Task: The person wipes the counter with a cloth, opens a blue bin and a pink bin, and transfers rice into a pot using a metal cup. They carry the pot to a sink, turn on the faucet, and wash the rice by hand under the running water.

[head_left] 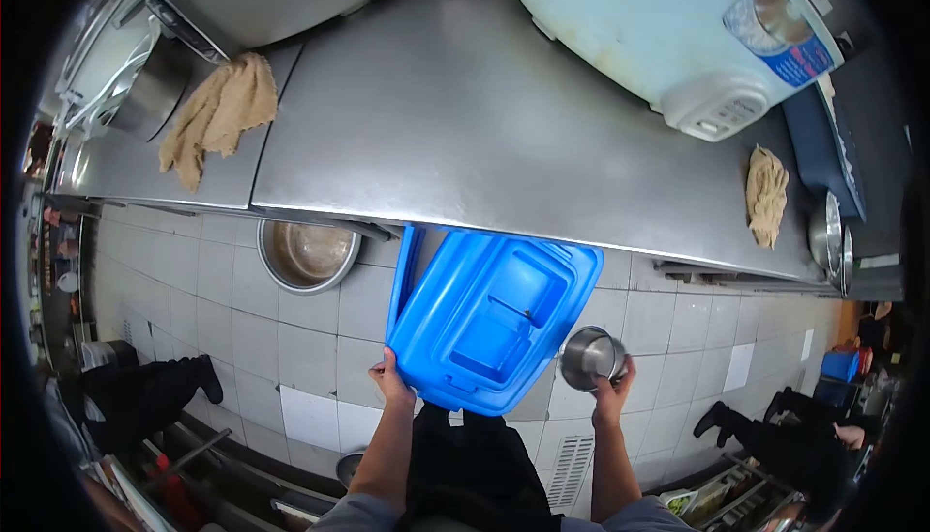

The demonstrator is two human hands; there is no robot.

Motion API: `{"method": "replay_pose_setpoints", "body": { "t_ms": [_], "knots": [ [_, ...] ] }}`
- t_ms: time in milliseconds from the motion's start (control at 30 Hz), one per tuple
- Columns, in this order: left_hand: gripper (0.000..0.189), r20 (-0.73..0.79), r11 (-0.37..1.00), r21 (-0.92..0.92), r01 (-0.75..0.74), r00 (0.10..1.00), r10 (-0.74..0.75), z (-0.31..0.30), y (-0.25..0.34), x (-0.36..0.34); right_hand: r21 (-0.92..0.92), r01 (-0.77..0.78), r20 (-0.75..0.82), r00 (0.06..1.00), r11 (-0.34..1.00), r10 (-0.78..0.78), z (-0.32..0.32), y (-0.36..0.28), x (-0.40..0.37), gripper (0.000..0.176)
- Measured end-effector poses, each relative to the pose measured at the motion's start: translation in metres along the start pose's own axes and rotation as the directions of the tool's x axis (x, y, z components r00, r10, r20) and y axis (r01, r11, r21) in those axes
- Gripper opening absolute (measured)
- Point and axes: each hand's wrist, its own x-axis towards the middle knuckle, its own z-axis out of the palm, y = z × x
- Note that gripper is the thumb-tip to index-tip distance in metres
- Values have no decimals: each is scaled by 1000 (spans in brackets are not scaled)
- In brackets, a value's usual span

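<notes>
A blue plastic lid [436, 309] with recessed panels lies askew over a blue bin [399, 275], whose left rim shows beside it. My left hand [392, 382] is closed on the lid's near left corner, thumb on top and the other fingers mostly hidden. To the right of the lid, my right hand [612, 394] grips a round metal bowl [586, 356] by its near rim, with the thumb over the edge. The bowl's mouth faces up, and its inside shows no contents that I can make out. The far part of the bin is hidden under the lid and counter.
A steel counter [436, 135] spans the front, with a large rice cooker [639, 28] and tan cloths [228, 110], [767, 198] on it. A metal pot [308, 253] stands on the tiled floor to the left. Other people's legs [155, 391] show at both sides.
</notes>
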Motion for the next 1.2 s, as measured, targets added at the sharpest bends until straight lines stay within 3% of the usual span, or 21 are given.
{"method": "replay_pose_setpoints", "body": {
  "t_ms": [67,133,200,300,400,433,567,667,733,800,867,900,1000,1033,1133,1167,1200],
  "knots": [
    [58,-21,1000,2,-2,1000,2,-2,3,-6,225,-307,47,951,925,305,21,-7,-2,72],
    [59,40,1000,-2,-2,999,2,-2,4,-6,433,-392,95,915,812,391,29,23,6,77],
    [62,97,1000,18,2,995,-4,-5,8,-3,675,-496,119,803,546,583,25,63,21,71],
    [64,208,999,32,40,977,-45,0,16,-12,800,-512,247,756,312,607,57,60,19,64],
    [63,238,989,148,-28,971,-8,-6,8,-1,853,-375,83,784,363,615,78,68,28,60],
    [63,266,958,264,-111,963,38,-10,5,4,845,-364,53,785,391,618,79,71,31,56],
    [61,244,954,298,5,966,-82,2,36,-12,772,-382,155,888,508,432,77,26,13,58],
    [63,169,930,302,211,948,-270,13,59,-15,673,-370,129,912,640,390,105,-17,30,60],
    [66,207,897,403,182,936,-284,14,55,-9,546,-394,148,914,739,378,127,-20,51,48],
    [69,313,895,436,94,917,-249,8,48,5,524,-314,-24,924,792,382,153,-14,62,41],
    [71,475,917,399,-24,860,-184,-2,42,11,531,-309,6,932,789,361,153,-6,65,41],
    [67,596,919,392,-52,775,-210,-14,46,15,530,-309,16,935,790,354,148,-3,66,41],
    [64,508,824,562,71,756,-412,-35,42,33,470,-366,54,920,803,388,136,2,41,44],
    [60,514,786,607,119,696,-502,-42,45,37,478,-380,85,917,792,389,133,7,31,44],
    [57,491,773,602,201,670,-557,-38,49,37,652,-295,187,955,698,228,123,43,40,53],
    [65,446,740,627,243,667,-597,-34,57,36,602,-339,145,937,723,318,119,36,39,52],
    [69,456,726,680,103,716,-529,-32,62,36,553,-388,101,910,738,402,117,26,41,52]
  ]
}}
